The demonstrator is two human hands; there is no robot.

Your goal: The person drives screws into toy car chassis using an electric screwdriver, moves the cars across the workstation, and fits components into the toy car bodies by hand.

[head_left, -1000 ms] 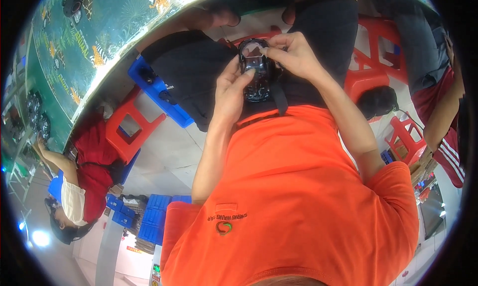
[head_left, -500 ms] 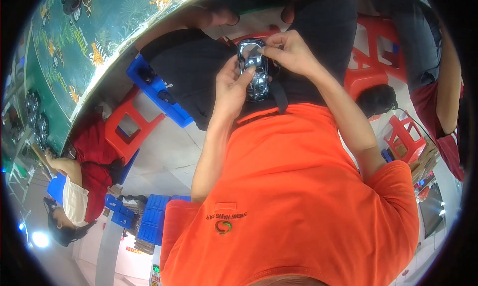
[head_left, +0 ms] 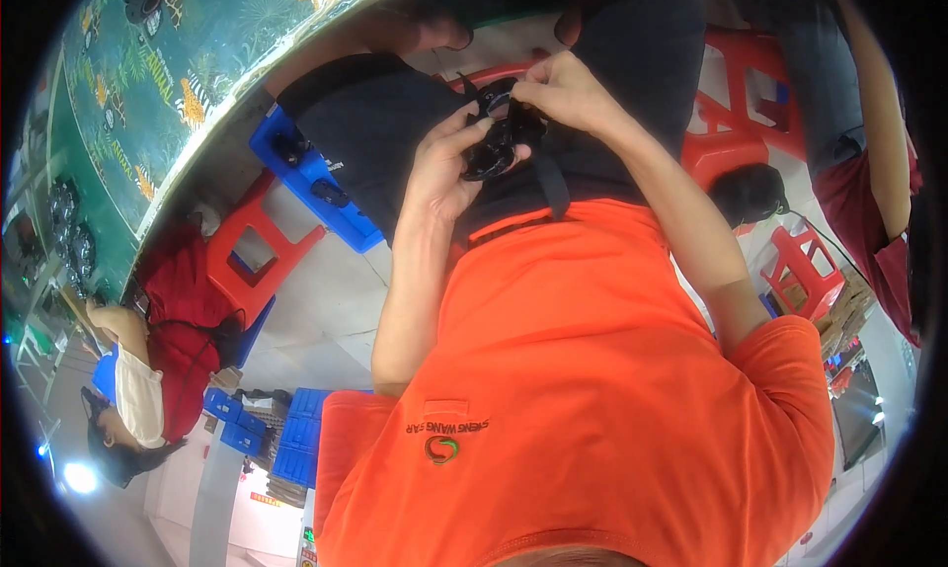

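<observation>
Over my lap, a toy car (head_left: pixel 492 150) is turned so that its black, hollow-looking side faces up. My left hand (head_left: pixel 442 167) is closed round its near left side, thumb laid across it. At the far right end, my right hand (head_left: pixel 568 93) pinches with thumb and forefinger against the car's edge. Any small part between those fingertips is hidden. A dark strap (head_left: pixel 553 190) hangs beside the car on my shorts.
A patterned table (head_left: pixel 168 103) curves along the upper left. Beside my left thigh is a blue tray (head_left: pixel 336 211) with black parts. Red stools (head_left: pixel 259 246) stand around. One person (head_left: pixel 188 369) sits at left; another person's arm (head_left: pixel 884 132) shows at right.
The toy car has turned over in my hands, from its shiny silver body to its dark side. My left hand has rolled with it and shifted slightly left; my right hand stays at the far end.
</observation>
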